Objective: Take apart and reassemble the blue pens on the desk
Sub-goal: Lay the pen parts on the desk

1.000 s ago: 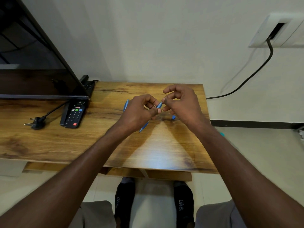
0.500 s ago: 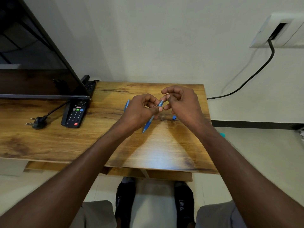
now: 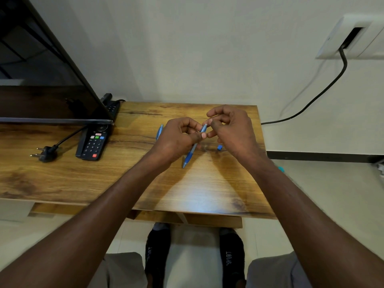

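Near the frame's centre, the left hand (image 3: 178, 138) is gripping a blue pen (image 3: 194, 146) above the worktop (image 3: 133, 183), while the right hand (image 3: 232, 129) is pinching its upper end. A second pen (image 3: 159, 132) and a small blue part (image 3: 219, 147) are lying on the worktop beside the hands, so most of the work seems to be remaining.

Over the wooden desk (image 3: 62, 179) our left hand (image 3: 176, 140) grips a blue pen (image 3: 193, 149), tip slanting down toward us. Our right hand (image 3: 232, 129) pinches at its upper end. A second blue pen (image 3: 159, 132) lies behind the left hand, a small blue piece (image 3: 219, 147) beneath the right. A remote (image 3: 93, 145) and a loose plug (image 3: 44, 153) lie at left, by the dark screen (image 3: 41, 80).
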{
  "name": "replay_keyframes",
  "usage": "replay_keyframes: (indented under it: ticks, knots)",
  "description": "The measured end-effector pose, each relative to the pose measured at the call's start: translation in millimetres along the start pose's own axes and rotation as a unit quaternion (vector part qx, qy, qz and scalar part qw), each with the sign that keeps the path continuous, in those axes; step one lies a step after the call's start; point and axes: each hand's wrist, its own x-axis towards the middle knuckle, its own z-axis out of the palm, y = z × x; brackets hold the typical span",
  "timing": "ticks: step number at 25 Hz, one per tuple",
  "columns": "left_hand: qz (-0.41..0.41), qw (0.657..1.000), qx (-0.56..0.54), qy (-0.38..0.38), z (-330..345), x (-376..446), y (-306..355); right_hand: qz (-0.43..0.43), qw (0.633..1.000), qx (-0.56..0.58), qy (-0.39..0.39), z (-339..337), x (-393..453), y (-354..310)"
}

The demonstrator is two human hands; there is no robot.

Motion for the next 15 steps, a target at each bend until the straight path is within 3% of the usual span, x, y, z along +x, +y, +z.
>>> replay_keyframes:
  ticks: [4,7,10,15]
  knots:
    - [-0.024,0.999,-0.029,0.005,-1.5,0.1,1.6,0.022,0.999,0.000,0.029,-3.2,1.9,4.2]
    - [-0.041,0.998,-0.025,0.043,-6.0,0.0,1.0,0.022,0.993,-0.103,0.055,-3.6,4.6,12.5]
    - [-0.042,0.994,0.052,0.086,-12.1,0.9,-1.8,0.003,0.975,-0.219,0.032,-0.8,4.4,17.6]
    - [-0.035,0.985,0.129,0.110,-15.5,0.4,-3.1,-0.046,0.951,-0.305,-0.016,10.0,-2.3,11.7]
